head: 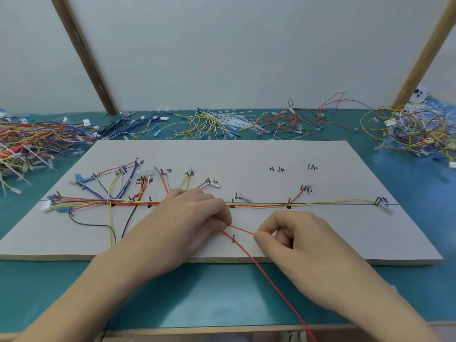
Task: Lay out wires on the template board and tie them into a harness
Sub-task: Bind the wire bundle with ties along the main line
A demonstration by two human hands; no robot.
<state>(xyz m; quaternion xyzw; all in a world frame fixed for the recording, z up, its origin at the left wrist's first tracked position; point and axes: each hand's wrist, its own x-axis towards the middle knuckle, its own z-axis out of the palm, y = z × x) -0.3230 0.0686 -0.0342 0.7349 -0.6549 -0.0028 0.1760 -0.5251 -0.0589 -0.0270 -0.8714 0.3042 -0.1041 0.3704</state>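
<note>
Left hand: the left hand (195, 213) is sitting knuckles-up on the template board (246, 156), fingers curled in tight and pinching a red wire (271, 277) at its fingertips, right over the main run.

Right hand: the right hand (293, 233) is resting just beside it, thumb and forefinger pinching the same red wire a little further along, other fingers tucked under.

Red wire: it's looping between the two hands, passing a small dark peg (233, 238) near the board's front edge, then trailing off the board and across the teal mat (74, 287) toward the bottom of the view.

Harness so far: a bundle of wires (98, 201) is lying along the black line drawn across the board, with branches fanning up to handwritten labels on the left; a yellow wire (345, 201) is carrying on to the far right end.

Spare stock: loose wire piles (34, 141) are lying on the mat behind and to both sides, plus white cable ties (237, 122) in the middle at the back.
</note>
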